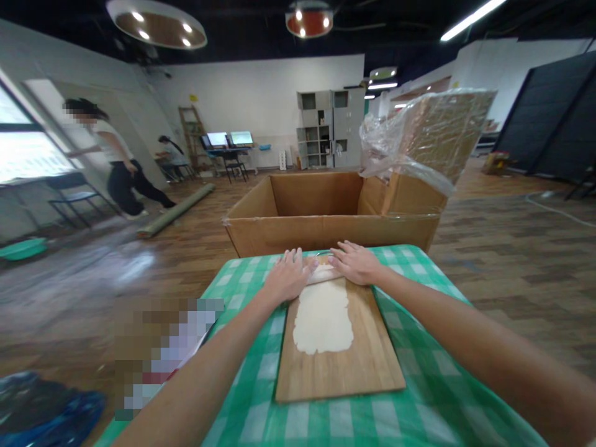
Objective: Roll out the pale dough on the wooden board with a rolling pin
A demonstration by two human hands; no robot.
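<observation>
A flat sheet of pale dough (323, 316) with ragged edges lies on a wooden board (335, 379). Across its far end runs a whitish roll (326, 274); I cannot tell whether it is a rolling pin or rolled-up dough. My left hand (289, 275) rests on the roll's left end, fingers stretched forward and apart. On the right end lies my right hand (356, 262), palm down, its fingers also extended. My palms cover both ends of the roll. Beyond it, a thin curved rim (323, 253) shows at the board's far edge.
A green checked cloth (261, 372) covers the table. Just past its far edge stands a large open cardboard box (326, 233), with a plastic-wrapped carton (442, 133) behind. A person (116, 149) walks at the left near a long roll (177, 211) on the floor.
</observation>
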